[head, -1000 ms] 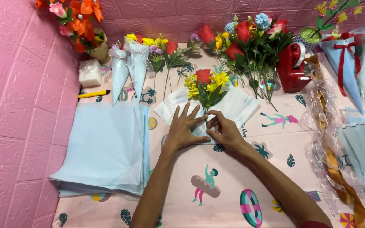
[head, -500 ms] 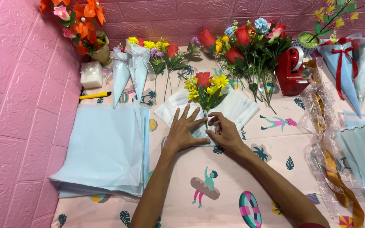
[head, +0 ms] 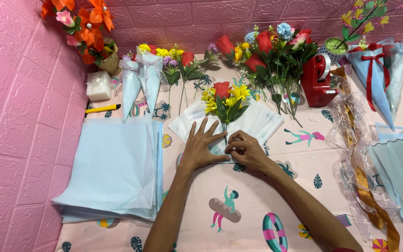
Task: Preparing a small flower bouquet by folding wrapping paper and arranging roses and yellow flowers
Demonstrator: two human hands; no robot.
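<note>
Bright, even light, soft shadows, sharp focus, no glare.

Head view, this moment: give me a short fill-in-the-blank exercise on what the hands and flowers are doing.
1. The left hand lies ____ with fingers spread on the white wrapping sheet.
2. The small bouquet on that sheet has one ____ rose among yellow flowers.
3. The right hand pinches at the bouquet's ____ end.
4. The stack of pale blue sheets lies on the person's ____ side.

Missing words: flat; red; stem; left

Left hand [head: 204,148] flat, fingers spread; right hand [head: 246,150] pinching.
</note>
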